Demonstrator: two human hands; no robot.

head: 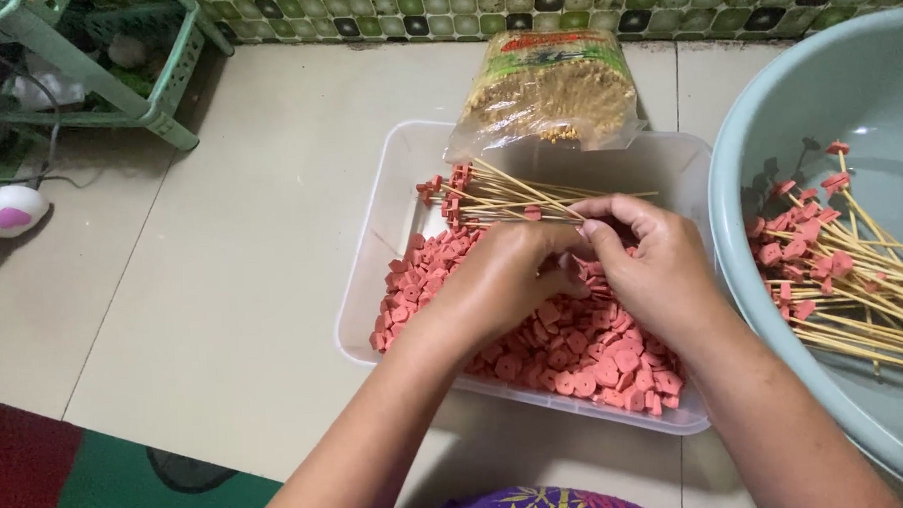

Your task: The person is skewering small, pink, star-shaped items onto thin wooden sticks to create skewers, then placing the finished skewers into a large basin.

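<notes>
Both hands meet over the middle of the clear plastic tub (373, 287), right above the pile of small pink discs (575, 355), prob so anything dropped just falls back in. The left hand (497, 272) is curled mostly shut w/ its fingertips pinched toward the right one; looks like it's got a disc, but the piece itself is hidden so can't say for sure. The right hand (657, 267) is closed around the near ends of a bundle of thin bamboo sticks (514, 194), thumb and forefinger pinched at the top. The sticks fan out toward the tub's far left corner, each w/ a pink piece on its tip, so held like that the free ends stay at the fingers.

A bag of yellowish stuff (551, 90) leans on the tub's far edge, half on the floor. By the tub's right edge sits a big pale blue basin (767, 123) w/ more tipped sticks (843, 280) heaped inside, close enough to reach w/o moving.

Everything's on a floor of big beige tiles (222, 262); small green mosaic tiles (413, 10) run along the far side. Green plastic rack (115, 70) far left, a white and pink thing (10, 214) beside it, red and green mat (69, 478) at the near left corner.
</notes>
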